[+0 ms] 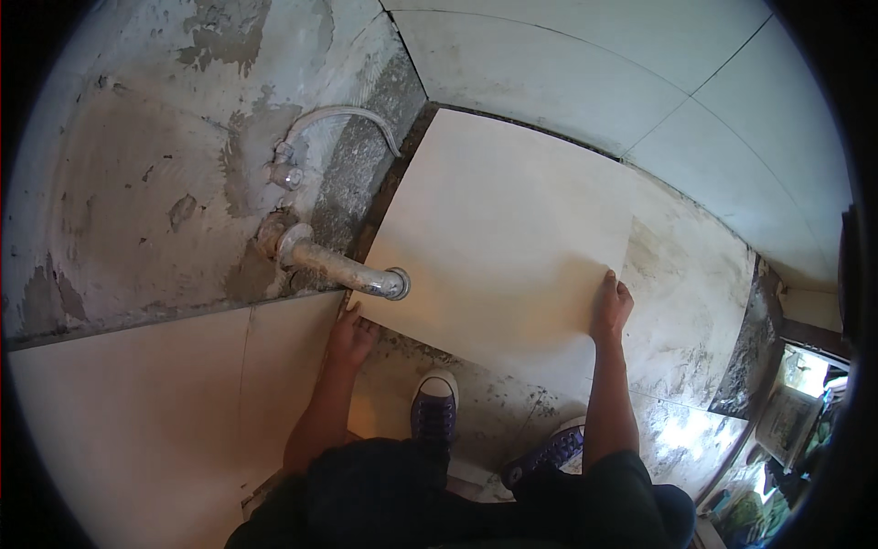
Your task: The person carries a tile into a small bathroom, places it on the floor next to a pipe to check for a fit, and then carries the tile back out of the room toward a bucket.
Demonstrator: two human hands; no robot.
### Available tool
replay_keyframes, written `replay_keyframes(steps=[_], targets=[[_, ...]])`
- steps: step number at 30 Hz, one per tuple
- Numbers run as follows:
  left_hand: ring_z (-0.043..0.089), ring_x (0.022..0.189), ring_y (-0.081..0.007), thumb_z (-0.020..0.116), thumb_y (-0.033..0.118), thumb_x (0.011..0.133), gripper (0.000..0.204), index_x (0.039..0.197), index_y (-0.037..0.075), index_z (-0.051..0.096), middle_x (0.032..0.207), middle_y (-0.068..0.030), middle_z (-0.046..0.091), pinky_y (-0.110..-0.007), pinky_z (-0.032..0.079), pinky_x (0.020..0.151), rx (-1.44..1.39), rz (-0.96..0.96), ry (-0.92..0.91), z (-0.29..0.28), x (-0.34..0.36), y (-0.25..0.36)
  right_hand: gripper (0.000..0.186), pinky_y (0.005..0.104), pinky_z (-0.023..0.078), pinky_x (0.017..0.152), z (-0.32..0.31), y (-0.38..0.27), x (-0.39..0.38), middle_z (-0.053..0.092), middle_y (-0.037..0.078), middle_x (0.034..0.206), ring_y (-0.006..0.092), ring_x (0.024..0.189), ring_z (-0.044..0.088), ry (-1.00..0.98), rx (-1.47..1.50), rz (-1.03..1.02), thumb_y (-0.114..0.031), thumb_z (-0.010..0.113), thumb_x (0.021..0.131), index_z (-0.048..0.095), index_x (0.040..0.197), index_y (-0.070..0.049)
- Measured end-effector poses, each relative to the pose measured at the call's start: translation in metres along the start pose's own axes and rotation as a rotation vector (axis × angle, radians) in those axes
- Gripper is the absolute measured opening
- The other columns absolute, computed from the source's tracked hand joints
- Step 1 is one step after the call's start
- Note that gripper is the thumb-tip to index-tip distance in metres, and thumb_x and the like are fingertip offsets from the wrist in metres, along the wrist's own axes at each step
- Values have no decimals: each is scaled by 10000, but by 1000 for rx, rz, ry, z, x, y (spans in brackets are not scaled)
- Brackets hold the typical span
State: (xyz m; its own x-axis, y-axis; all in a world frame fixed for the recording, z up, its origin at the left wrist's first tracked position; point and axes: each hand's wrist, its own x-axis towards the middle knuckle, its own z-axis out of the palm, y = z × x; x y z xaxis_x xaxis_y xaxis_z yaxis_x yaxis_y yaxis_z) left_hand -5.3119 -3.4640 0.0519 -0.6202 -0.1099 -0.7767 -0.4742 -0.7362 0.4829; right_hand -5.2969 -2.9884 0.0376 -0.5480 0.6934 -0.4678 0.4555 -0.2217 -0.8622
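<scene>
A large pale floor tile point(503, 210) lies in front of me, its far edge close along the wall. My left hand point(351, 339) is closed on the tile's near-left corner, beside the tiled wall. At the right edge, my right hand point(613, 309) is closed on the tile, thumb stretched along it and the other fingers curled. What lies beneath the tile is hidden. Over its left side juts a dull metal drain pipe point(347, 272) with an open round end. I cannot tell whether the pipe touches the tile.
A stop valve point(285, 174) with a braided hose point(343, 111) sits on the stripped wall point(155, 183) at left. Stained tiles point(681, 320) cover the floor to the right. My shoes point(434, 407) stand just nearer than the tile. Clutter point(791, 425) lies by an opening at lower right.
</scene>
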Motion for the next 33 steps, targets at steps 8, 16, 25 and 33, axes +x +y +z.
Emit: replay_keyframes(steps=[8, 16, 25, 33], targets=[[560, 1074, -214, 604, 96, 918, 251, 1154, 38, 542, 1121, -87, 582, -369, 478, 969, -89, 18, 56, -21, 23, -4, 419, 314, 417, 572, 10, 3, 1, 574, 58, 669, 133, 618, 500, 12, -140, -42, -329, 553, 935, 618, 811, 65], [569, 1039, -210, 575, 85, 921, 198, 1113, 38, 564, 1087, -83, 597, -368, 487, 910, -83, 85, -18, -31, 41, 7, 444, 338, 442, 609, 21, 10, 11, 618, 101, 702, 158, 644, 532, 69, -119, -30, -342, 565, 923, 638, 867, 92], [568, 994, -210, 541, 68, 923, 162, 1080, 35, 566, 1052, -77, 596, -357, 471, 885, -92, 71, 70, -26, 45, 8, 454, 375, 432, 616, 24, 16, 24, 583, 127, 636, 181, 620, 507, 63, -191, -22, -361, 574, 905, 622, 779, 72], [554, 1034, -223, 506, 101, 949, 182, 1111, 41, 561, 1124, -87, 587, -373, 448, 917, -96, 76, 92, -19, 47, 14, 445, 395, 452, 658, 41, 5, 24, 625, 184, 684, 259, 639, 565, 87, -172, -35, -358, 576, 900, 636, 839, 78]])
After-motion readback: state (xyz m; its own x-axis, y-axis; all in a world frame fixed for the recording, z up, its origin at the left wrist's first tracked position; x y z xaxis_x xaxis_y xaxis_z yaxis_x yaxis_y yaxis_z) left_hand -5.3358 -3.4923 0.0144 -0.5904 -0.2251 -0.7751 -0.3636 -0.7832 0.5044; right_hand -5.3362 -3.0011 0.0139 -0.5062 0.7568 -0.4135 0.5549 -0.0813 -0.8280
